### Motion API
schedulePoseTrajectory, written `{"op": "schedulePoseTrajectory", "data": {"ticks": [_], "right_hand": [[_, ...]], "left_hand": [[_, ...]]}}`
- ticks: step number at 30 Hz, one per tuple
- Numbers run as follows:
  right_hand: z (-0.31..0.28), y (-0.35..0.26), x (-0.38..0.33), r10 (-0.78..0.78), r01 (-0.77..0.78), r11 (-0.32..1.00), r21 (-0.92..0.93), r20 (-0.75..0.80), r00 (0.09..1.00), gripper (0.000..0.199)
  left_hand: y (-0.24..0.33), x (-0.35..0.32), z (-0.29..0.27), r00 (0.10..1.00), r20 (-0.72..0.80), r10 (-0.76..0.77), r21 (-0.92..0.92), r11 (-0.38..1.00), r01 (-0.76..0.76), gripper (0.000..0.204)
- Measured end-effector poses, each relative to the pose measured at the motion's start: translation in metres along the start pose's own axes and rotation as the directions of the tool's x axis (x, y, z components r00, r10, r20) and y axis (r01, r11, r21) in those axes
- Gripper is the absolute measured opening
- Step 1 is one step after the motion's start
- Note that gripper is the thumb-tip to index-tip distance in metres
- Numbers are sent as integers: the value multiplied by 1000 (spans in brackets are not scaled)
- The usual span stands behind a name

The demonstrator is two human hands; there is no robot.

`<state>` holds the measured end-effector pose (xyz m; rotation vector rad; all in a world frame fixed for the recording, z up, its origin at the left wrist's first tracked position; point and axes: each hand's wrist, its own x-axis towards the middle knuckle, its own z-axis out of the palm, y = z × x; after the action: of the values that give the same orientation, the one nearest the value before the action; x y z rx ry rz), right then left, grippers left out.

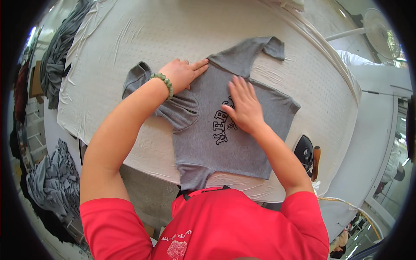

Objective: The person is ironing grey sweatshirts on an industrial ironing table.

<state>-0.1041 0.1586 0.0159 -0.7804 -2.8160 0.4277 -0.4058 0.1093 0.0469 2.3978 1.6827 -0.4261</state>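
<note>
A grey hooded sweatshirt (253,149) with dark printed lettering lies spread on a table covered in pale cloth (151,32). Its hood lies toward the left, one sleeve reaches to the far side, and the other hangs over the near edge against my body. My left hand (182,73), a green bead bracelet on its wrist, rests on the fabric by the far shoulder seam with fingers stretched out. Flat on the chest lies my right hand (245,105), fingers extended and covering part of the print. Neither hand grips anything.
An iron (304,151) with a brown handle stands near the table's right edge, with a yellowish hose or cord (351,204) close by. Grey garments hang at the far left (60,54), and more are heaped at the near left (56,182). A white fan (381,34) stands far right.
</note>
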Motion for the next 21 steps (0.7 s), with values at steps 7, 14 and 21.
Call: {"op": "schedulePoseTrajectory", "data": {"ticks": [7,14,21], "right_hand": [[-122,76,-251,467,-622,690,-370,-429,774,65],[-150,85,-314,877,-883,458,-104,-109,467,51],[-200,26,-155,894,-936,248,251,314,321,33]], "left_hand": [[-8,-14,1,999,34,-12,-38,999,13,92],[-9,-5,0,1000,26,3,-71,997,-1,93],[-8,-10,11,999,52,8,-69,998,-5,94]]}}
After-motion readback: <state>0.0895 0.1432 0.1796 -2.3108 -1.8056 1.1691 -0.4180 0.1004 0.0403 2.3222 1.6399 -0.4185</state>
